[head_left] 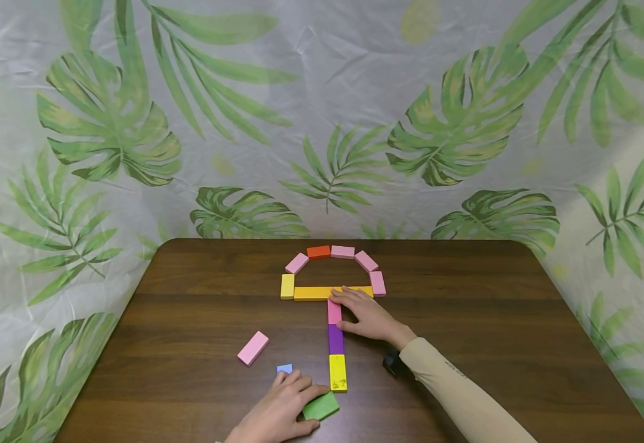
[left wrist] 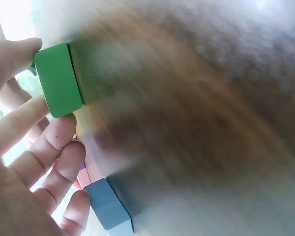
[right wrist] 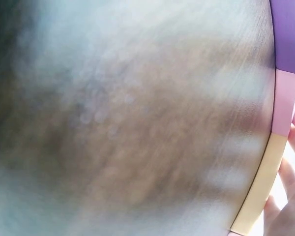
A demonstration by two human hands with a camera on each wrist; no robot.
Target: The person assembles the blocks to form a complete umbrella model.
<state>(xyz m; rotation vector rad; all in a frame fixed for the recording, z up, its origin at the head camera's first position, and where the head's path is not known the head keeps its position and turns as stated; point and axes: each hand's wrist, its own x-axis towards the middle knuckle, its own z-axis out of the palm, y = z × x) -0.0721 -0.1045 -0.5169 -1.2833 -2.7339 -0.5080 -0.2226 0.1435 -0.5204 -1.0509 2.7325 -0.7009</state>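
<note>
My left hand (head_left: 278, 407) holds a green block (head_left: 322, 406) between thumb and fingers near the table's front; in the left wrist view the green block (left wrist: 58, 81) sits at the thumb tip. A blue block (head_left: 285, 368) lies just beyond those fingers. My right hand (head_left: 370, 317) rests with spread fingers on the long orange block (head_left: 310, 293) and the pink block (head_left: 334, 314) below it, thumb by the purple block (head_left: 336, 339). A yellow block (head_left: 337, 372) ends this straight column, and the green block lies close to its lower end.
Above the orange block, a red block (head_left: 318, 252), a pale yellow block (head_left: 287, 287) and several pink blocks (head_left: 366, 261) form an arch. A loose pink block (head_left: 253, 348) lies to the left on the brown wooden table (head_left: 189, 320). A leaf-patterned cloth (head_left: 333, 92) hangs behind.
</note>
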